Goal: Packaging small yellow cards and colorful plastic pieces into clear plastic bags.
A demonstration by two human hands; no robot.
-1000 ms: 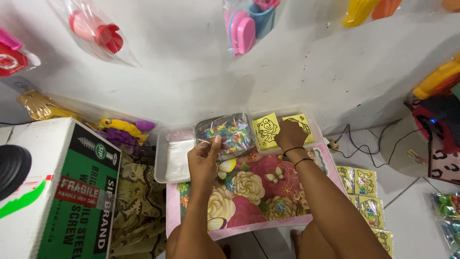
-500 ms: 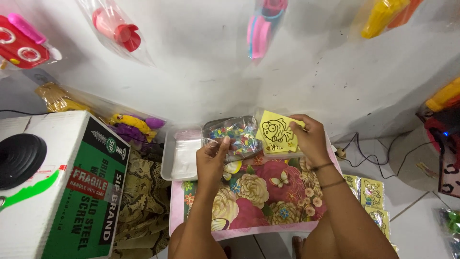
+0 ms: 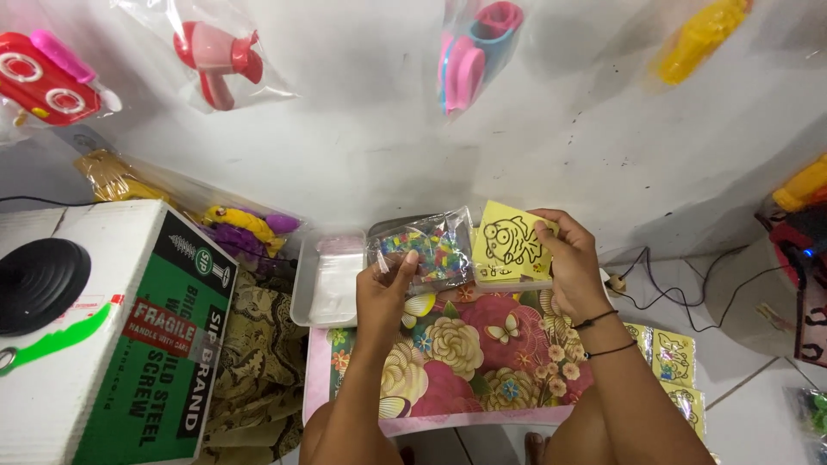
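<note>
We log a change over the last second: the right hand [image 3: 573, 263], which lay flat on the stack of yellow cards in the tray, has lifted one yellow card with a black line drawing [image 3: 510, 241] clear of the stack and tilted it up toward us. The left hand [image 3: 388, 288] has kept its pinch on the clear bag of coloured beads [image 3: 424, 248], thumb on top, and the bag now sits just left of the raised card, touching or nearly touching it (we cannot tell which). In our judgement card and bag are being brought together.

Grip: right fingers closed on the card's right edge; left thumb and fingers closed on the bag's lower edge.

Hard to read: the remaining cards [image 3: 508, 274] are mostly hidden behind card and hand. The metal tray [image 3: 301, 301] holds something pale and plastic that we cannot identify. More yellow cards [image 3: 674, 355] lie on the floor at right, partly cut off.
</note>
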